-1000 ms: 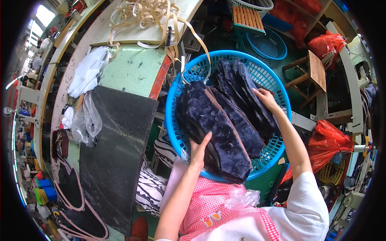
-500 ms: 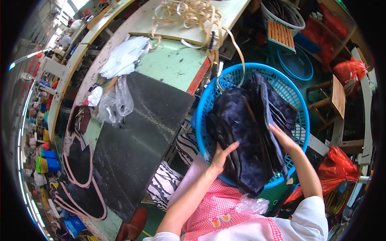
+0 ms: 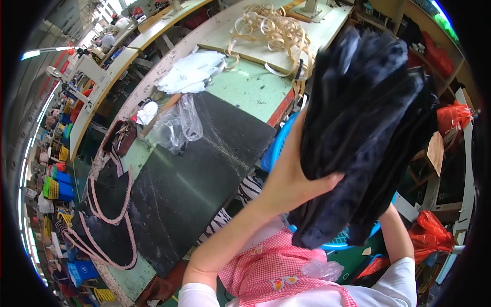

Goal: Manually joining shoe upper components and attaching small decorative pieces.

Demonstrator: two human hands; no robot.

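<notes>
A thick stack of black, plush-looking fabric pieces (image 3: 358, 138) is lifted high above the blue plastic basket (image 3: 281, 146). My left hand (image 3: 302, 179) grips its left side, the thumb lying across the front and the fingers running behind. On the other side, my right forearm rises to the stack's lower right edge, where only the wrist end of my right hand (image 3: 391, 217) shows. Its fingers are hidden behind the pieces, and it supports that side. Most of the basket is covered by the stack; parts of its rim and mesh show.
To the left stands a pale green worktable (image 3: 250, 84) with a black mat (image 3: 204, 153). On it lie white cloth pieces (image 3: 189, 71), a clear plastic bag (image 3: 176, 123), tangled beige strips (image 3: 271, 30) and black pieces with pink trim (image 3: 110, 194). Red bags (image 3: 429, 235) sit at right.
The stack has come up out of the basket, raised by both hands toward the head. My right hand has gone from plain view to mostly behind it. The view has shifted slightly.
</notes>
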